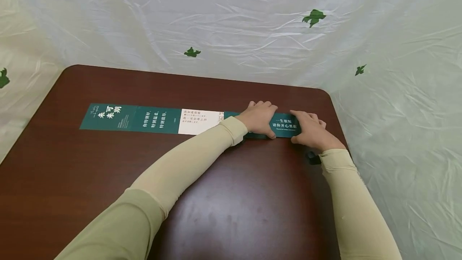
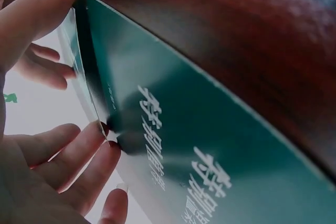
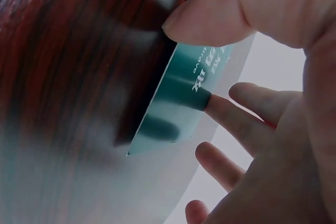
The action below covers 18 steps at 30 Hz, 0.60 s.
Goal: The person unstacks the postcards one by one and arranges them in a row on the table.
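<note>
Near the table's right side, both hands are at a green card (image 1: 285, 125) with white writing. My left hand (image 1: 258, 117) holds its left part, thumb at the near edge and fingertips at the far edge. Facing it, my right hand (image 1: 312, 131) grips the right end the same way, with thumb and index fingertip (image 3: 210, 102) at opposite edges. Just left of the left hand lies another green card (image 2: 157, 93), partly hidden by that hand in the head view. A white card (image 1: 191, 121) with printed text continues the row.
Two more green cards, one with large white characters (image 1: 104, 116) and one with vertical lines (image 1: 155, 120), form the row's left end. The cards lie on a dark red-brown table (image 1: 231, 204) with rounded corners. Pale sheeting (image 1: 234, 19) with green leaf shapes hangs behind.
</note>
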### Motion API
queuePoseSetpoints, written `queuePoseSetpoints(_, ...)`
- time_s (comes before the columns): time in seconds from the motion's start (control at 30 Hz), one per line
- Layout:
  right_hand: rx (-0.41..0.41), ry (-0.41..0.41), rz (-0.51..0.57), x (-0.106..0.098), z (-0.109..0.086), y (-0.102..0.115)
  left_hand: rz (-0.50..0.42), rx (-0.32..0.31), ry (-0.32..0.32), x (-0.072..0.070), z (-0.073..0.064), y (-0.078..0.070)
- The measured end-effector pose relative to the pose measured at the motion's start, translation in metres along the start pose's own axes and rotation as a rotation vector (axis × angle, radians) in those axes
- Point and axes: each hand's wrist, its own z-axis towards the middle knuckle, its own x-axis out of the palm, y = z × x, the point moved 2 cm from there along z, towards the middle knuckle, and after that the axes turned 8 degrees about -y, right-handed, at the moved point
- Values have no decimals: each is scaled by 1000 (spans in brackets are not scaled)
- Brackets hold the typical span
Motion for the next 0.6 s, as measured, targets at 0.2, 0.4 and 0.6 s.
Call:
queuePoseSetpoints(0.2, -5, 5, -23, -1, -2, 1, 25, -9, -23, 1, -2, -4)
queuePoseSetpoints(0.4, -4, 10, -23, -1, -2, 2, 18, -5, -27, 0, -4, -2)
queuePoseSetpoints(0.6, -16, -41, 39, 4, -9, 2, -41, -14, -40, -6, -23, 12)
